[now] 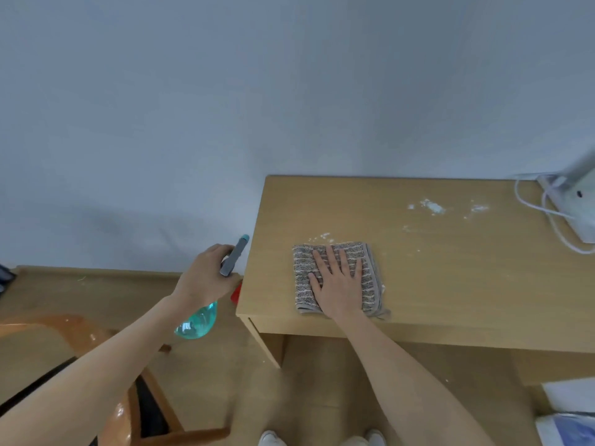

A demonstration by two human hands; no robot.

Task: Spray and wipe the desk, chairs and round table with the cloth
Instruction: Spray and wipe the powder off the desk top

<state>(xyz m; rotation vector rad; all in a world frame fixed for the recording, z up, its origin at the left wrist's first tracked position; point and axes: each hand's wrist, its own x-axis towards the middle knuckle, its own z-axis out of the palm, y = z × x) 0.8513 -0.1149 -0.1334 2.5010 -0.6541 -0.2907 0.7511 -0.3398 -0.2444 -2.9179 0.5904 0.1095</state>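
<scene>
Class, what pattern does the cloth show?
Grey-and-cream stripes on the cloth, head view.

Right hand [338,278] flat on cloth [335,278]

Bare desk [450,284] mid-top — lamp base [576,207], cable [528,201] far right

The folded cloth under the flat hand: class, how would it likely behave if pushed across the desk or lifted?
The cloth looks soft and folded, so lifted it would probably flop open. Pushed flat by the right hand, it should slide over the smooth desk, perhaps bunching at its edges.
</scene>
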